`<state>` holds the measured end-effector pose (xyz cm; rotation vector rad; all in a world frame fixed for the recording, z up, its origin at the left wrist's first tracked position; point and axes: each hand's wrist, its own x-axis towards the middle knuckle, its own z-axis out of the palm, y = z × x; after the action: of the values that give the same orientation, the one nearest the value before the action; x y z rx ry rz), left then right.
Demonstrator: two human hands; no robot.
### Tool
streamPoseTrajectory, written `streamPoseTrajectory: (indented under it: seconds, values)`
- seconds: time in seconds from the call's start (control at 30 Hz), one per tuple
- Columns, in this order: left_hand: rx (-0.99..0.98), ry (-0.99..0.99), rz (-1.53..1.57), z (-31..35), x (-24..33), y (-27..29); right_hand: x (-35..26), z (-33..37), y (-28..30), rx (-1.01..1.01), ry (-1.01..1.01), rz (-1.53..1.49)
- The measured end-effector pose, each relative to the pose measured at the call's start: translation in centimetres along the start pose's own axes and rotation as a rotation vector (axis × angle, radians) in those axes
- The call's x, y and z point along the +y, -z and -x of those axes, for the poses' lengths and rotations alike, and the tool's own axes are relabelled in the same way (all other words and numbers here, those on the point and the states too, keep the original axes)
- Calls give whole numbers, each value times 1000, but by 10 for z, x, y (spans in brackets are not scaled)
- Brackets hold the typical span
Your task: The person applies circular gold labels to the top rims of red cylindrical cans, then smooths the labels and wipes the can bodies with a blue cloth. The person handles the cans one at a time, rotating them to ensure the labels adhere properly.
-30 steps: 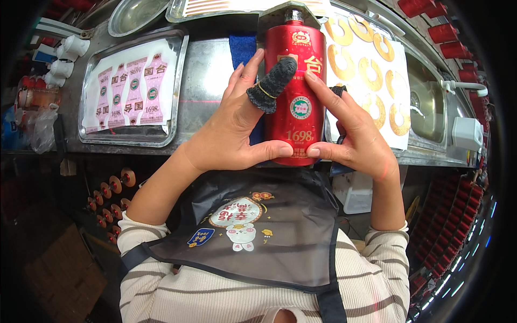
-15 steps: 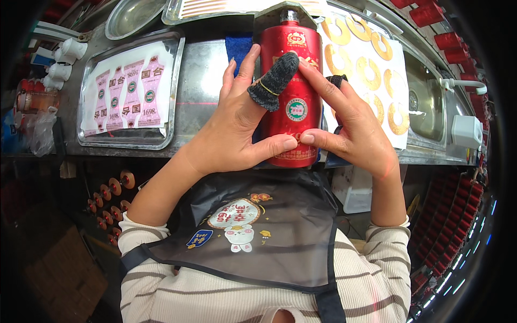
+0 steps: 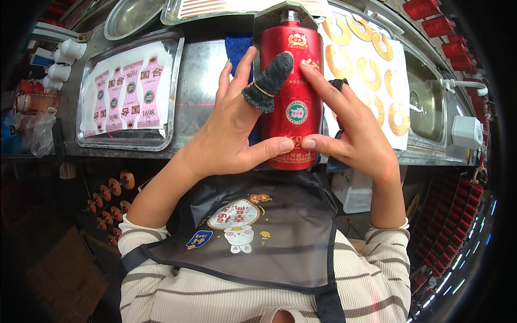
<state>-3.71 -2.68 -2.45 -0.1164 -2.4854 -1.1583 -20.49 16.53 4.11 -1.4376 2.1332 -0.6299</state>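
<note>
A glossy red bottle (image 3: 292, 97) with a dark cap lies on its back, neck away from me, in a grey metal holder (image 3: 263, 20). My left hand (image 3: 237, 113) has its fingers spread: the thumb and the index finger, in a grey knitted finger cover (image 3: 267, 83), touch the bottle's front, and the other fingers stretch out beside it. My right hand (image 3: 355, 124) is also spread, thumb and index finger resting on the bottle's right half. Its other fingers, some in black covers, are partly hidden at the bottle's side. The two thumbs almost meet near the base.
A metal tray (image 3: 171, 102) of pink printed labels lies to the left. On the right, ring-shaped gold labels (image 3: 370, 75) lie on white paper beside a sink (image 3: 423, 105). A blue cloth (image 3: 237, 47) sits by the holder. A steel bowl (image 3: 126, 21) stands at the far left.
The bottle has shifted slightly toward me, showing more print at its base. My left index finger has slid a little left and down; the right hand has barely moved.
</note>
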Motion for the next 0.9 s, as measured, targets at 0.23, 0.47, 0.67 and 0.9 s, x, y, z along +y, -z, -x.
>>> streamPoseTrajectory:
  seconds: [0.23,0.47,0.67,0.9]
  values:
    - [-19,19,-13,0,0,1,0,-4,0,-46,-46,-22]
    - [32,70,159,10,-2,0,-2,4,1,-6,-12,-119]
    - [-4,92,201,13,0,-4,4,8,-5,-17,-11,-61]
    - [-34,81,102,13,2,2,-9,5,6,-119,-101,-70]
